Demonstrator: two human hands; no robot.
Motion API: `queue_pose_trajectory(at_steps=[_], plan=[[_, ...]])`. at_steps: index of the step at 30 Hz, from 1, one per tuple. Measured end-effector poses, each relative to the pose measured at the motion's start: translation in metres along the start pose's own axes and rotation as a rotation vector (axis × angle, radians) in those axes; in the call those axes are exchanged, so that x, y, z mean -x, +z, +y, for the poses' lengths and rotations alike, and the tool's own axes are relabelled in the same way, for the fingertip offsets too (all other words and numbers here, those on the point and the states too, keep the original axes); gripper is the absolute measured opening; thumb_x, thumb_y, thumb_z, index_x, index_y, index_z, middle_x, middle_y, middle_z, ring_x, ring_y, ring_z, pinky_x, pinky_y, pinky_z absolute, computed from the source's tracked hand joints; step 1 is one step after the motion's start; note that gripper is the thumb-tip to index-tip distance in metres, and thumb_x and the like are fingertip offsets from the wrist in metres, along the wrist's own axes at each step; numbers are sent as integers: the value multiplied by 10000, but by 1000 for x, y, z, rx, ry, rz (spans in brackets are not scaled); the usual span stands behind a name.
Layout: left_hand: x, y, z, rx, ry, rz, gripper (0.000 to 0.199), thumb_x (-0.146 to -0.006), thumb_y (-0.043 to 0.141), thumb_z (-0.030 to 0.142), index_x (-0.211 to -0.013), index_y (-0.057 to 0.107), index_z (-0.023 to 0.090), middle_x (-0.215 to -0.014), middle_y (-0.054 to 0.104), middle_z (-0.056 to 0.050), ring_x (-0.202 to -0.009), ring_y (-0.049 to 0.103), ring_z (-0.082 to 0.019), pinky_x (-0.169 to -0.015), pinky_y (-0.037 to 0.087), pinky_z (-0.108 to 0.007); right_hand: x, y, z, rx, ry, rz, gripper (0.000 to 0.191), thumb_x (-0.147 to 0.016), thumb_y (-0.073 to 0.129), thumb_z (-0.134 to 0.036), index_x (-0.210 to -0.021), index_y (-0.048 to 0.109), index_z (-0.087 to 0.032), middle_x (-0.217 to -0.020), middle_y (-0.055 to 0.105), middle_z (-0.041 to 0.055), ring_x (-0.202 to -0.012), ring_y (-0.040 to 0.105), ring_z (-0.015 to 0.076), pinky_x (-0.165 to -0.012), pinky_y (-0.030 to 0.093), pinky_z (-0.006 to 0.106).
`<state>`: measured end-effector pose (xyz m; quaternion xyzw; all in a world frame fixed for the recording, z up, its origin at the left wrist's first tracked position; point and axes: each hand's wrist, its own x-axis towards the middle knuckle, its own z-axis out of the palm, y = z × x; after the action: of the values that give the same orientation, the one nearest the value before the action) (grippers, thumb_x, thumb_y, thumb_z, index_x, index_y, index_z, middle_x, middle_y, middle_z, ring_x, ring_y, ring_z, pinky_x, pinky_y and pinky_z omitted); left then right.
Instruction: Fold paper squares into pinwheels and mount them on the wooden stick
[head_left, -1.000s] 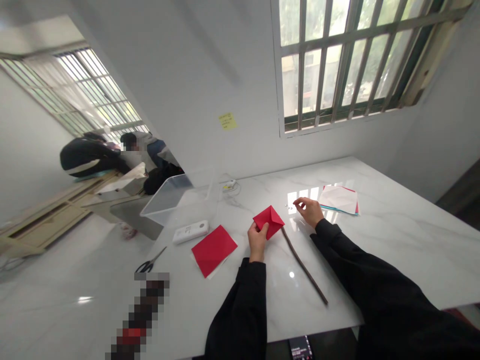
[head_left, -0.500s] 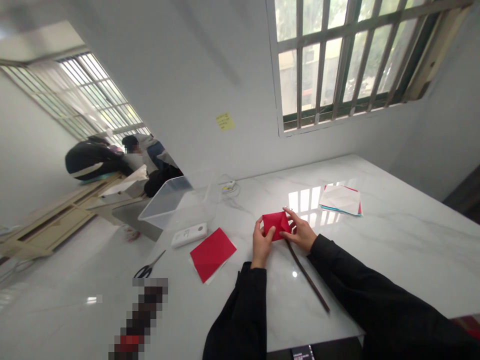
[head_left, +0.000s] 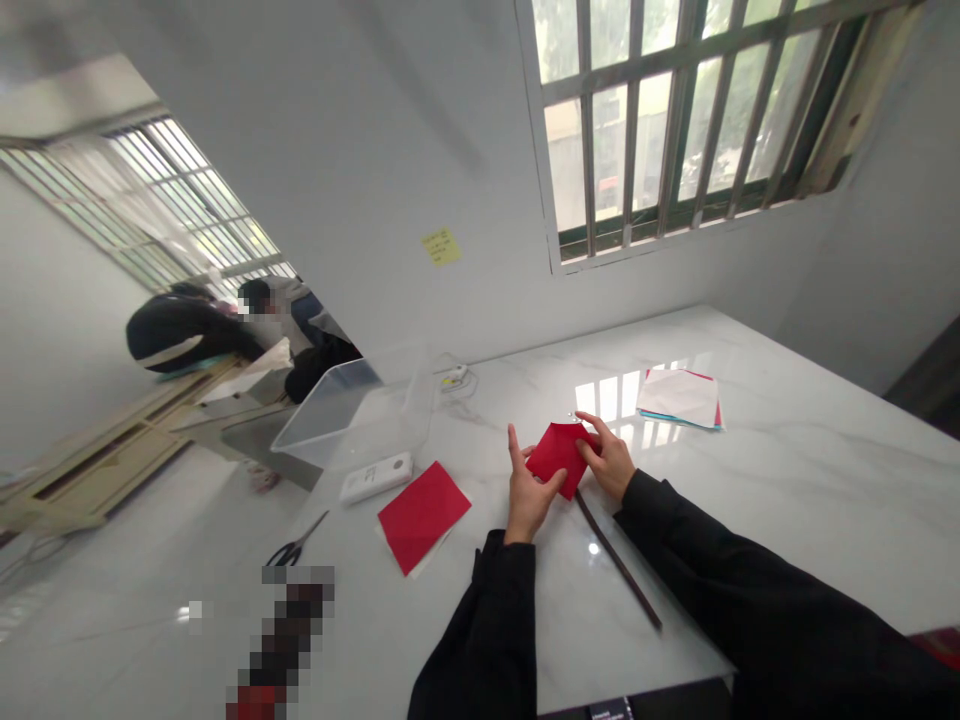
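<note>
A white marble desk (head_left: 787, 500) is stretching beneath a barred window (head_left: 675, 130), and a yellow sticky note (head_left: 441, 246) is showing writing too small to read. The left hand (head_left: 529, 490) is spread, its thumb pressing the folded red paper (head_left: 559, 458), while the right hand (head_left: 609, 460) is pinching the paper's right edge, steadying it between them just above a dark stick (head_left: 619, 565).
</note>
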<state>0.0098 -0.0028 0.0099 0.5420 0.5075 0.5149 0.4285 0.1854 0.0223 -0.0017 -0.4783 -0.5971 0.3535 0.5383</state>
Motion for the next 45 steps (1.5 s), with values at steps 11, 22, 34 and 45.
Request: queue_pose_trajectory(at_steps=[11, 22, 34, 45], plan=[[1, 0, -3, -156, 59, 140, 1162, -679, 746, 148, -1601, 85, 397, -1483, 421, -131, -788, 632, -113, -652, 540, -240, -3, 10, 10, -366, 146, 8, 578, -821, 628, -410, -1331, 491, -176, -777, 716, 20, -632, 664, 183, -598, 551, 302], [-12, -14, 0, 67, 115, 279, 700, -821, 668, 236, -1487, 454, 255, -1307, 641, -104, -1067, 667, -199, -948, 527, -330, -6, 5, 17, -346, 154, 104, 641, -781, 642, -347, -1380, 452, -220, -1044, 709, 81, -721, 712, 174, -603, 572, 275], [-17, -14, -13, 72, -12, 176, 463, -824, 690, 530, -1133, 744, 189, -1173, 717, -135, -986, 685, -257, -767, 561, -327, -11, 7, 24, -297, 129, 29, 349, -729, 654, -284, -1043, 746, -164, -1061, 751, 89, -918, 720, 225, -835, 603, 360], [-15, -17, -8, 11, 25, 218, 423, -741, 681, 180, -1162, 713, 197, -1211, 700, -105, -1131, 653, -255, -1004, 512, -395, -3, 4, 17, 95, -150, -186, 432, -735, 573, -93, -1093, 765, -242, -1114, 624, 86, -1003, 656, 217, -837, 577, 343]])
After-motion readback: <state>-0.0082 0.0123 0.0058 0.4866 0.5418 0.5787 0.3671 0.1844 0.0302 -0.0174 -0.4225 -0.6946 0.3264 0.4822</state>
